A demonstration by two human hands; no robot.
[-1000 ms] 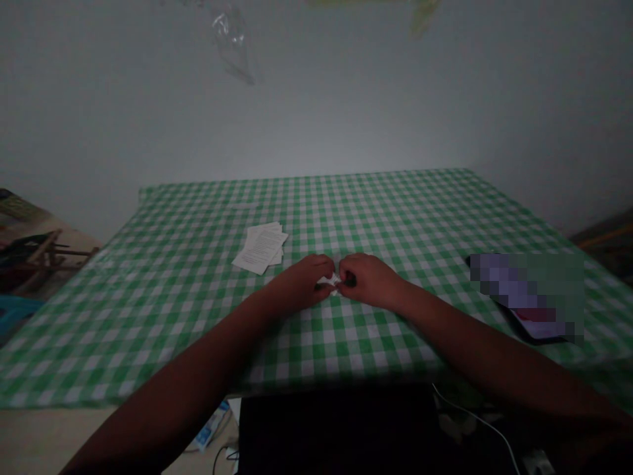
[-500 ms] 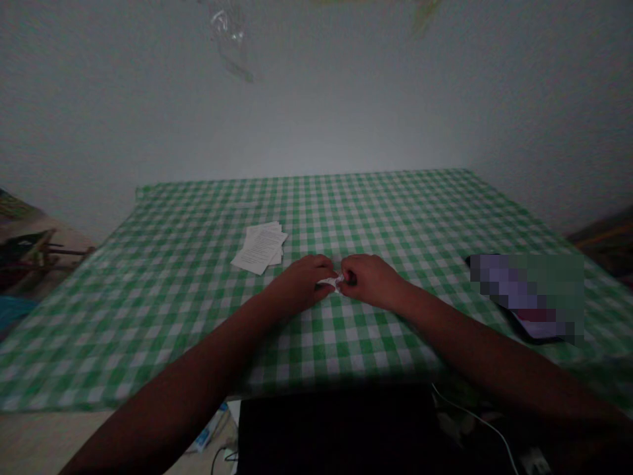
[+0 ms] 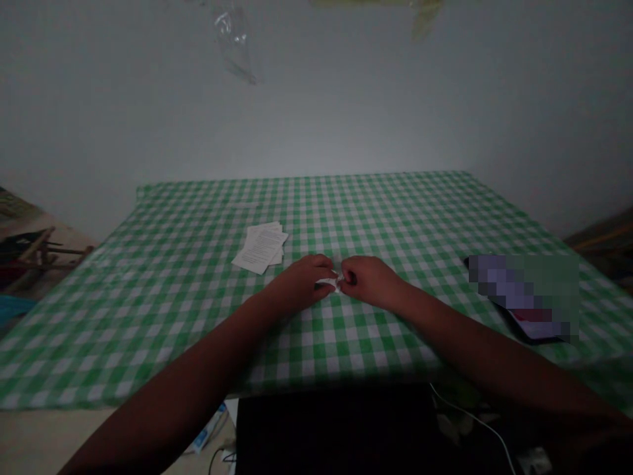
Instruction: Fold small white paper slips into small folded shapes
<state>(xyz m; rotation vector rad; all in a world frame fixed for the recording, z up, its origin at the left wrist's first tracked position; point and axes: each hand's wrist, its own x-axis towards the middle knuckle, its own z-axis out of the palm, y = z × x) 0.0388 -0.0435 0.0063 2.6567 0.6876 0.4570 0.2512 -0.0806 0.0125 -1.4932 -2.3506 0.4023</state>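
Note:
My left hand [image 3: 301,282] and my right hand [image 3: 368,280] meet at the middle of the table, fingertips nearly touching. Pinched between them is a small piece of white paper [image 3: 328,284], folded or crumpled and mostly hidden by my fingers. Up and to the left of my left hand, a loose stack of white printed paper slips [image 3: 260,247] lies on the green-and-white gingham tablecloth [image 3: 148,336], apart from my hands.
A dark phone [image 3: 524,310], partly pixelated, lies near the right side of the cloth. Below the table's near edge are a black flat object [image 3: 331,429], a white cable [image 3: 475,422] and a blue-and-white packet [image 3: 205,429]. A wall rises behind the table.
The white paper piece shows less between my fingertips than before. My right hand has shifted slightly to the right. The paper stack has not moved.

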